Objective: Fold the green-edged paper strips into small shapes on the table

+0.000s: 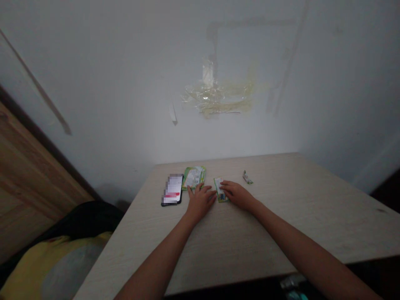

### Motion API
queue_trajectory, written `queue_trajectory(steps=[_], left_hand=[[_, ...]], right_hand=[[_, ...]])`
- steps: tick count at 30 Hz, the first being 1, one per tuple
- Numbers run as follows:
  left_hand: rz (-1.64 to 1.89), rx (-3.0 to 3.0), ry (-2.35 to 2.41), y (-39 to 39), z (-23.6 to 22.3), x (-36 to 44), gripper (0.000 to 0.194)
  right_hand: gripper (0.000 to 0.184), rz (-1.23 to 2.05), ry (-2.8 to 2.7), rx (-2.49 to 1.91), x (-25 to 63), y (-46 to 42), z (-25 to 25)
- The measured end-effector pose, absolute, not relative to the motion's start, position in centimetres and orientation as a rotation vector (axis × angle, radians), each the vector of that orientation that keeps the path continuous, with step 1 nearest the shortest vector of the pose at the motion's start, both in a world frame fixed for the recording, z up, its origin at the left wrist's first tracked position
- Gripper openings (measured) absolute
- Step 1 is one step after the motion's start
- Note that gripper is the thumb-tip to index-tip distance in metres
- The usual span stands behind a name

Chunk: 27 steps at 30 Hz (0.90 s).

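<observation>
My left hand [201, 201] lies on the table with its fingers spread. Its fingertips reach the near edge of a flat stack of green-and-white printed packets [193, 176], and one finger points to the left edge of a narrow green-and-white packet, seemingly folded [220, 194]. On that narrow packet my right hand [237, 194] presses with its fingers held together, covering part of its right side. A phone [173, 189] with a lit, blurred screen lies left of the stack.
A small crumpled wrapper piece [248, 177] lies to the right on the pale wooden table [281, 196]. Behind the table rises a grey-white wall [125, 104] with peeling clear tape [215, 98]. Yellow and dark cloth [62, 258] sits lower left, beside wooden boards [28, 166].
</observation>
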<state>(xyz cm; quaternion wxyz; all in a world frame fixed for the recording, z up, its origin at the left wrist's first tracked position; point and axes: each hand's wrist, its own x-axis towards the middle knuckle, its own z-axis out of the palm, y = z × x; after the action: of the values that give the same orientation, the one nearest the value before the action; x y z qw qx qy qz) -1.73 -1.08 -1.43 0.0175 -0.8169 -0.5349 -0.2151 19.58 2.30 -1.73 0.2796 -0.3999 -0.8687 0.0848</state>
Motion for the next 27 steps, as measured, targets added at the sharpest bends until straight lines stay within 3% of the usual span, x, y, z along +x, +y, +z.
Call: queue_trajectory(steps=[27], left_hand=[[-0.589, -2.53, -1.707, -1.35, -0.96, -1.7, 0.028]], right_hand=[[0.035, 0.156, -2.406, -1.001, 19.65, 2.47, -1.79]])
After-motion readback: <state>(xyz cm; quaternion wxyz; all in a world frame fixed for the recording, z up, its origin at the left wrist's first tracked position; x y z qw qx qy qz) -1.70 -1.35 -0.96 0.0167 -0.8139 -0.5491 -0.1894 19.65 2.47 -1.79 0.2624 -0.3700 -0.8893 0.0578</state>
